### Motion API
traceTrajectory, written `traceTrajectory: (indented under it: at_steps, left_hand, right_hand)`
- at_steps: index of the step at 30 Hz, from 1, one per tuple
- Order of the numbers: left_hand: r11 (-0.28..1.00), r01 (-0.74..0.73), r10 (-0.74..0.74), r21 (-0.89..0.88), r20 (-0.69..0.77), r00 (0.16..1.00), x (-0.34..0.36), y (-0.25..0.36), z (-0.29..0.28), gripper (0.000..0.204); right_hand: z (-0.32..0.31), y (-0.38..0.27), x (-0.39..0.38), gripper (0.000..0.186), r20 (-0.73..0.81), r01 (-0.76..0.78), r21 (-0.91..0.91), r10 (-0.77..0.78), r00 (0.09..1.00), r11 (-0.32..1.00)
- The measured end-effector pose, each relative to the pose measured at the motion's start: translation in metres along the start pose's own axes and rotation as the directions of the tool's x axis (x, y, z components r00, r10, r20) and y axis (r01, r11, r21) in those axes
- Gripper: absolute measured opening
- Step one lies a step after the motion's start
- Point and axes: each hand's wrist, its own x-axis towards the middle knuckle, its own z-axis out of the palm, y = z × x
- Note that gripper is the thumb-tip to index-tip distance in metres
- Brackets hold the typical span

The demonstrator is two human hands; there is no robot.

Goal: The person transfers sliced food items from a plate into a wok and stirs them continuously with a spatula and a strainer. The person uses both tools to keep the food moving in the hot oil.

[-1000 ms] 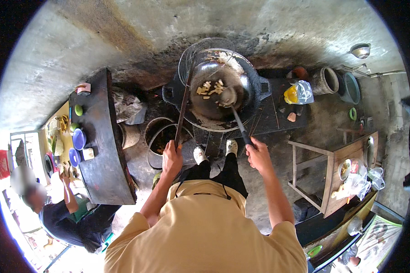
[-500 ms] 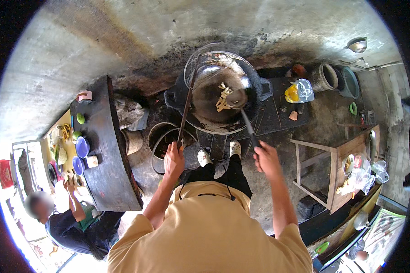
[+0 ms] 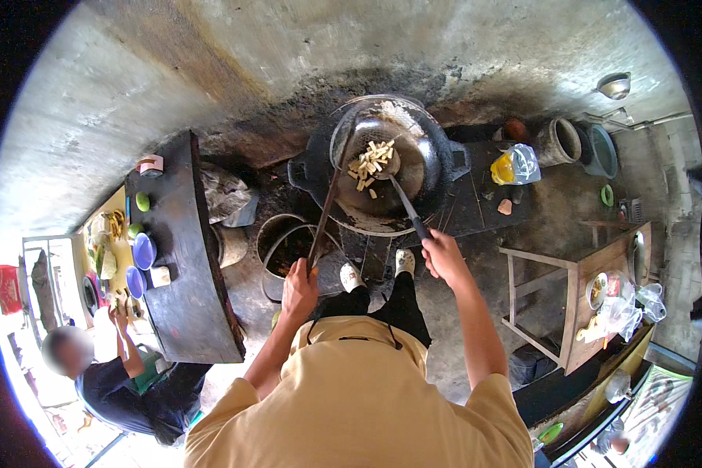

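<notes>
A large black wok (image 3: 437,168) sits on a sooty stove against the wall. My left hand (image 3: 299,289) grips a long wooden handle (image 3: 325,210) that runs up to a round wire strainer (image 3: 349,129) resting over the wok. My right hand (image 3: 443,253) holds a ladle (image 3: 402,199) by its dark handle. The ladle's bowl is lifted over the wok and carries a heap of pale cut strips (image 3: 373,161). A few more strips lie in the wok below it.
A dark counter (image 3: 183,257) with blue bowls and green fruit stands at left. Another person (image 3: 101,374) sits beyond it. A metal bucket (image 3: 281,246) stands by my feet. A wooden stool (image 3: 577,292), a yellow bag (image 3: 511,165) and pots lie at right.
The ladle has risen out of the wok with a load of pale strips. The strainer has shifted to the left over the wok. My head has moved closer.
</notes>
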Motion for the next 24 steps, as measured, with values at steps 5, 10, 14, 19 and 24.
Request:
traceTrajectory:
  at_steps: [5, 10, 14, 19, 24]
  left_hand:
    - [0.999, -0.044, 0.043, -0.002, -0.073, 0.996, -0.004, -0.009, -0.026, 0.020]
    - [0.994, -0.082, 0.089, 0.070, -0.105, 0.990, 0.005, -0.011, -0.026, 0.022]
    - [0.993, -0.072, 0.079, 0.092, -0.080, 0.994, 0.009, -0.013, -0.018, 0.022]
    - [0.995, -0.065, 0.067, 0.079, -0.030, 0.997, 0.003, -0.013, -0.006, 0.021]
    - [0.998, -0.013, 0.014, 0.069, -0.026, 1.000, 0.001, -0.002, -0.007, 0.019]
  right_hand:
    - [0.014, 0.016, -0.060, 0.047, -0.089, 0.274, -0.845, -0.627, 0.774, 0.458]
    - [0.048, 0.006, -0.114, 0.051, -0.158, 0.046, -0.931, -0.517, 0.841, 0.361]
    - [0.053, 0.013, -0.143, 0.056, -0.128, 0.035, -0.953, -0.507, 0.852, 0.300]
    - [0.071, 0.030, -0.111, 0.062, -0.169, -0.045, -0.952, -0.396, 0.902, 0.304]
    - [0.065, 0.018, -0.070, 0.061, -0.306, -0.118, -0.918, -0.485, 0.819, 0.379]
